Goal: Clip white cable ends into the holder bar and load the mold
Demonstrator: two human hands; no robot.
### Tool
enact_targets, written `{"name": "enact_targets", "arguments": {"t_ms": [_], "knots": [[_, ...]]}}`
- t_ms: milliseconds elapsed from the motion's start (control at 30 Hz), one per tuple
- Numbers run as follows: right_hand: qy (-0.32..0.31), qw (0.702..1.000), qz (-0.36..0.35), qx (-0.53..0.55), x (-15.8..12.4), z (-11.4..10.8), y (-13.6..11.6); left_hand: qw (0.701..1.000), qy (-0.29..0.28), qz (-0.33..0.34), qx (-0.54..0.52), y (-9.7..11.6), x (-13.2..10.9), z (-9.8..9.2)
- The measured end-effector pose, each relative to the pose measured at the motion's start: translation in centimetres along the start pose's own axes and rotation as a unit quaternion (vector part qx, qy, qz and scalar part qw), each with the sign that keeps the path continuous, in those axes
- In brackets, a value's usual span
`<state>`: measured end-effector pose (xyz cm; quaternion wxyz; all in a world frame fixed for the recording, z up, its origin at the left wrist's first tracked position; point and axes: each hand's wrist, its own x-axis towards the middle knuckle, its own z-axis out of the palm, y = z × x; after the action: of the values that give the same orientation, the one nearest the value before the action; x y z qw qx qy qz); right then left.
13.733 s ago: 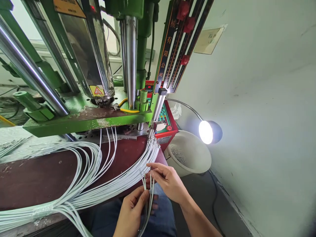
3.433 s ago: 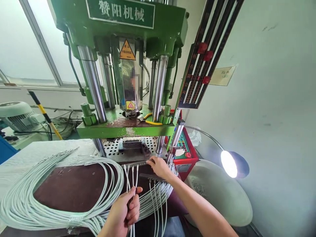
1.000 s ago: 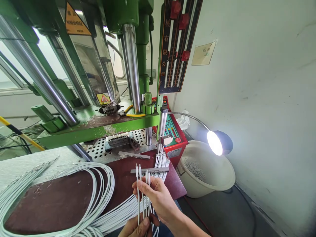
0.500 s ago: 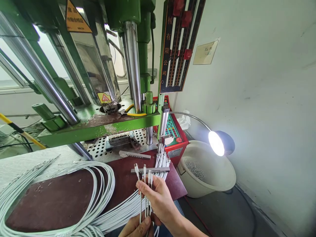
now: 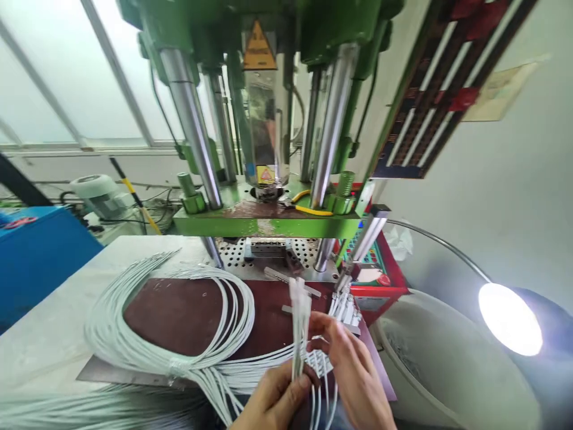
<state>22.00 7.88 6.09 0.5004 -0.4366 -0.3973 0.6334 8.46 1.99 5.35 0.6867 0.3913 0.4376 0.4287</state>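
My left hand (image 5: pixel 280 394) is closed around several white cables (image 5: pixel 299 322) below their plug ends, which stand upright and are blurred. Beside them on the right is my right hand (image 5: pixel 351 364), its fingers loosely curled and apart, near the held cables but holding nothing that I can see. A large coil of white cables (image 5: pixel 105 313) lies on the dark red board (image 5: pixel 170 316) to the left, bound near the front. More cable ends (image 5: pixel 347 307) rest at the right of the board. A thin metal bar (image 5: pixel 280 276) lies behind the held plugs.
A green press (image 5: pixel 268 228) with steel columns stands behind the board; yellow-handled pliers (image 5: pixel 313 211) lie on its plate. At the right are a red control box (image 5: pixel 380 292), a lit lamp (image 5: pixel 510 319) and a white bin (image 5: pixel 474 376). A blue machine (image 5: pixel 40 257) stands far left.
My view has turned left. My right hand has let go of the cables' plug ends and moved to their right; my left hand still grips the cables lower down.
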Motion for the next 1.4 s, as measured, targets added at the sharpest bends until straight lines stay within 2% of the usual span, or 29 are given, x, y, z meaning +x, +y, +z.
{"name": "enact_targets", "arguments": {"t_ms": [67,100,167,200,233,267,300,333,367,400,433,500,567,633,667,700,733,767,800,833,867,900,967,1000,1033,1133,1267,1400], "knots": [[-0.024,0.999,-0.034,-0.005,0.6,-1.0,-0.3,0.984,0.131,0.116,0.018,1.7,0.5,-1.1],[-0.031,0.999,-0.034,-0.013,0.8,-1.4,-0.5,0.961,0.205,0.184,0.033,2.8,0.8,-2.1],[-0.031,0.999,-0.02,-0.032,1.2,-2.0,-0.7,0.877,0.366,0.299,0.087,5.4,1.5,-5.1],[-0.03,0.999,-0.013,-0.042,1.3,-2.2,-0.8,0.818,0.449,0.335,0.127,6.6,1.9,-7.0],[-0.029,0.998,-0.011,-0.05,1.4,-2.4,-0.9,0.759,0.521,0.343,0.185,7.7,2.3,-9.2],[-0.027,0.998,-0.013,-0.058,1.4,-2.6,-1.0,0.711,0.574,0.316,0.255,8.6,2.8,-11.5],[-0.023,0.997,-0.019,-0.068,1.5,-2.7,-1.1,0.684,0.602,0.249,0.328,9.2,3.2,-13.8],[-0.018,0.996,-0.028,-0.08,1.6,-2.9,-1.3,0.668,0.616,0.137,0.394,9.6,3.6,-15.9],[-0.011,0.995,-0.039,-0.095,1.7,-3.0,-1.5,0.675,0.579,-0.007,0.457,9.8,4.0,-17.8],[-0.004,0.992,-0.054,-0.115,2.0,-3.2,-1.7,0.696,0.537,-0.066,0.472,9.7,4.3,-19.4],[-0.002,0.987,-0.069,-0.143,2.2,-3.3,-2.0,0.71,0.504,-0.101,0.482,9.5,4.5,-20.5],[-0.008,0.969,-0.1,-0.225,3.0,-3.6,-2.4,0.725,0.452,-0.141,0.5,9.0,4.5,-21.5],[-0.026,0.931,-0.131,-0.341,4.0,-3.9,-2.7,0.704,0.434,-0.146,0.542,8.6,4.3,-20.7],[-0.049,0.872,-0.158,-0.461,5.2,-4.1,-2.6,0.675,0.44,-0.112,0.582,8.1,3.8,-18.5],[-0.064,0.84,-0.169,-0.512,5.7,-4.2,-2.4,0.681,0.432,-0.073,0.586,7.8,3.4,-17.0],[-0.083,0.81,-0.174,-0.554,6.2,-4.3,-2.1,0.712,0.404,-0.051,0.572,7.2,2.9,-15.2],[-0.105,0.783,-0.175,-0.588,6.7,-4.3,-1.8,0.772,0.346,-0.038,0.532,6.5,2.4,-13.3],[-0.128,0.759,-0.173,-0.614,7.0,-4.3,-1.4,0.843,0.248,-0.027,0.477,5.6,1.9,-11.3],[-0.148,0.738,-0.171,-0.636,7.2,-4.2,-1.0,0.892,0.148,-0.032,0.427,4.5,1.4,-9.3],[-0.162,0.72,-0.169,-0.653,7.3,-4.2,-0.6,0.915,0.062,-0.054,0.395,3.3,0.9,-7.3],[-0.169,0.706,-0.169,-0.667,7.3,-4.1,-0.3,0.93,0.017,-0.069,0.362,2.0,0.7,-5.5],[-0.17,0.695,-0.171,-0.677,7.3,-4.0,0.0,0.947,0.0,-0.067,0.316,0.7,0.6,-3.8],[-0.169,0.686,-0.178,-0.685,7.1,-3.9,0.3,0.975,-0.027,-0.095,0.199,-1.8,1.1,-1.1],[-0.17,0.687,-0.18,-0.683,7.0,-4.0,0.4,0.982,-0.039,-0.13,0.131,-2.9,1.6,0.0],[-0.173,0.691,-0.183,-0.678,6.9,-4.0,0.6,0.98,-0.057,-0.18,0.063,-3.9,2.1,0.9],[-0.163,0.704,-0.197,-0.663,6.7,-4.4,1.2,0.968,-0.068,-0.238,-0.043,-6.4,3.6,2.4],[-0.128,0.721,-0.243,-0.636,6.7,-4.6,1.7,0.964,-0.064,-0.23,-0.119,-8.3,4.2,1.9],[-0.138,0.729,-0.287,-0.607,7.2,-3.8,0.3,0.967,-0.079,-0.207,-0.128,-7.6,4.5,-0.1]]}}
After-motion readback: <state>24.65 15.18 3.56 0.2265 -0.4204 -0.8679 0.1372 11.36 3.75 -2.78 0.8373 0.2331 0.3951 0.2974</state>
